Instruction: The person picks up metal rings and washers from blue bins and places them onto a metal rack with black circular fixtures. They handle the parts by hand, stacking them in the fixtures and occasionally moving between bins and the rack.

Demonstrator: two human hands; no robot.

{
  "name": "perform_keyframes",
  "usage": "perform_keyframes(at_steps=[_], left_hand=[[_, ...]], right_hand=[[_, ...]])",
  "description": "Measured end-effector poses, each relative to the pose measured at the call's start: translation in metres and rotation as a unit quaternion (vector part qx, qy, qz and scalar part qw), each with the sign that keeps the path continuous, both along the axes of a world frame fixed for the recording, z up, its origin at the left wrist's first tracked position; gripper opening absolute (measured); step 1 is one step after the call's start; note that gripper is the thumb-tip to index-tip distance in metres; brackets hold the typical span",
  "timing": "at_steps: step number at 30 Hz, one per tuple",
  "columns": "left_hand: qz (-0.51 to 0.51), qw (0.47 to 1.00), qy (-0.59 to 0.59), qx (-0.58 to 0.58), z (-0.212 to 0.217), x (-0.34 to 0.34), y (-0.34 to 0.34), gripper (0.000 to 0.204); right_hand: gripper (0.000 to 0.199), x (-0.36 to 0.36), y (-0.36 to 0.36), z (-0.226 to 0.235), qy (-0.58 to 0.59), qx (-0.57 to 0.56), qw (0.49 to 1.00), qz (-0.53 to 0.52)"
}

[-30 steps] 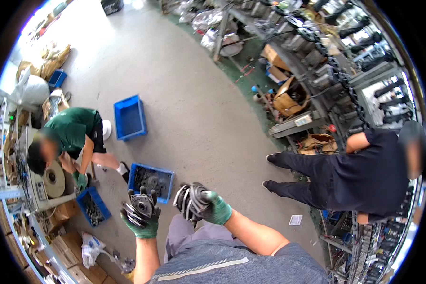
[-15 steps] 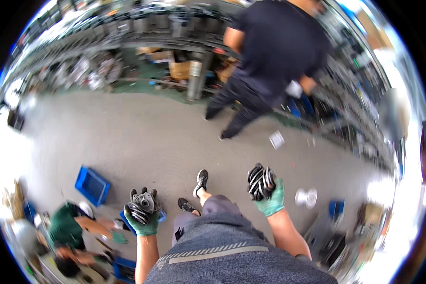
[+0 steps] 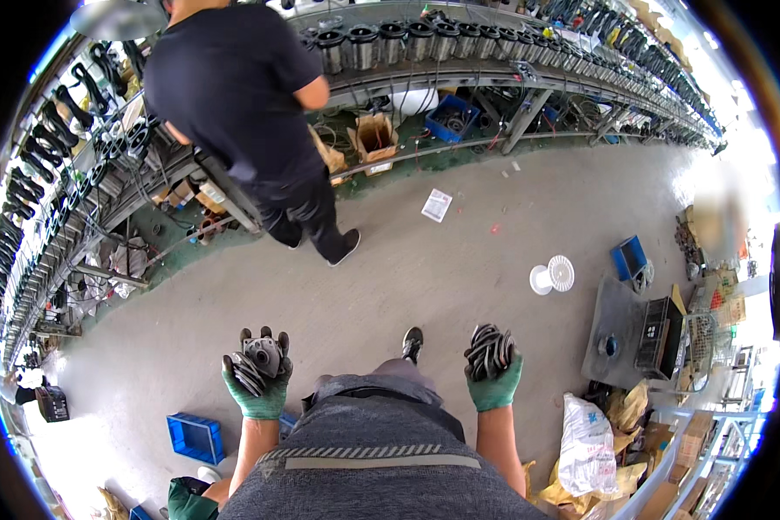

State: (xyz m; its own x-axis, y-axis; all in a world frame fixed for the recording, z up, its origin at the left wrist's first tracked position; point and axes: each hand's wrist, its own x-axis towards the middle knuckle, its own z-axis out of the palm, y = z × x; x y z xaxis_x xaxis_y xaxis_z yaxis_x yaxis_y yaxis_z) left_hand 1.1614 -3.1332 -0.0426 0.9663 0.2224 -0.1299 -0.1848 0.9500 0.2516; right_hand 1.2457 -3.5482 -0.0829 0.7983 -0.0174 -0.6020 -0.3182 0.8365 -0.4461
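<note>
Gloved in green with dark fingertips, my left hand (image 3: 258, 399) is raised palm up ahead of my body. Its fingers curl round several grey metal flanges (image 3: 263, 353), the top one flat-faced with a round centre. Level with it on the other side, my right hand (image 3: 497, 390), in the same kind of glove, is closed round a stack of dark, thin-edged metal parts (image 3: 489, 348). I cannot make out the exact kind of these parts. Both hands are held over the floor, touching no bench or container.
A person in dark clothes (image 3: 234, 104) stands at the long workbench (image 3: 442, 76) lined with metal cylinders. A white spool (image 3: 552, 275), a paper sheet (image 3: 437, 205) and a blue crate (image 3: 196, 438) lie on the floor. A white sack (image 3: 587, 446) and a black box (image 3: 659, 338) are at right.
My view has turned right; the standing person and bench have shifted left in it. My hands still hold their metal parts. The crouching co-worker at lower left is now mostly out of view.
</note>
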Motion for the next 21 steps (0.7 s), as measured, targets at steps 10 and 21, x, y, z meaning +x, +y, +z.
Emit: perform_keyframes(at_steps=[10,21], left_hand=[[-0.033,0.994,0.07,-0.072,0.01,0.192,-0.165,0.063],[-0.13,0.984,0.108,-0.056,-0.043,0.378,-0.21,0.065]], right_hand=[[0.062,0.155,-0.119,0.009,-0.043,0.049,0.997,0.034],[0.062,0.301,-0.155,-0.01,-0.07,0.128,0.989,0.014]])
